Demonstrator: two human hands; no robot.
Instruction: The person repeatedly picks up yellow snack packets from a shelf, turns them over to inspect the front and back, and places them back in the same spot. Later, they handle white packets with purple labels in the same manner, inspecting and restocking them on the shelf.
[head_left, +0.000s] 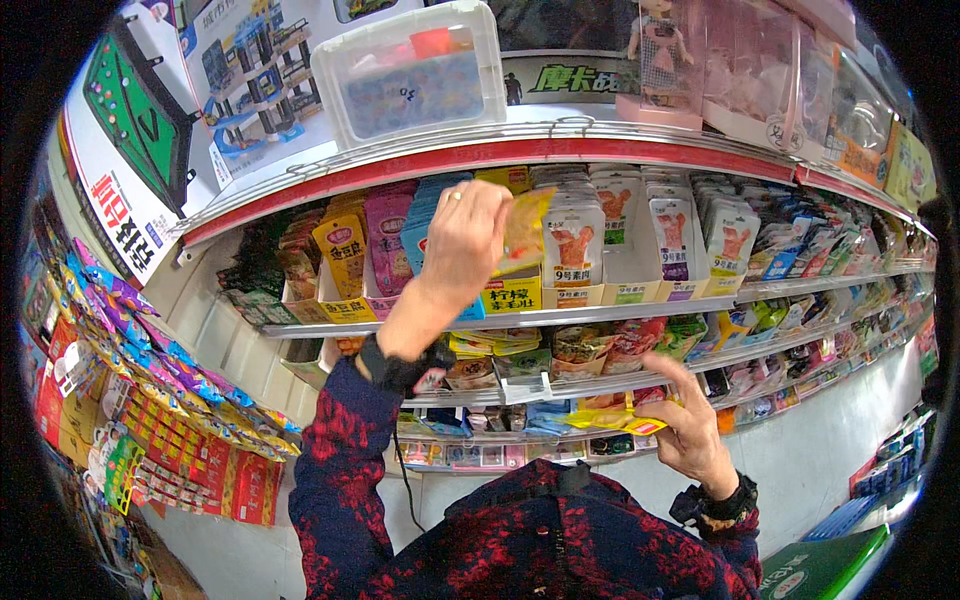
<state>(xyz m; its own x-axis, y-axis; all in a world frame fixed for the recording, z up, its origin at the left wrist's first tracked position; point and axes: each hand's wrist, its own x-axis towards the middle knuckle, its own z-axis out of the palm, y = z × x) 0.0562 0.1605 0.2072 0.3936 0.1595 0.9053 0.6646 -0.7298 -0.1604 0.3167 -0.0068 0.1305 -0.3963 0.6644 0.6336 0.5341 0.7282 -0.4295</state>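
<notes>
My left hand (466, 232) is raised at the snack shelf, its fingers closed on a yellow snack packet (529, 229) that looks blurred. That packet is just above a yellow display box (512, 295), between blue packets and a box of white packets (573, 244). Lower and to the right, my right hand (686, 424) holds another yellow snack packet (619, 421) between thumb and fingers, with the index finger stretched out. This second packet lies flat in front of the lower shelves.
A red-edged upper shelf (480, 154) juts out above, carrying a clear plastic bin (409, 82) and boxed toys. Hanging snack bags (142, 330) line the left. A green box (832, 566) stands at the lower right. Lower shelves hold more packets.
</notes>
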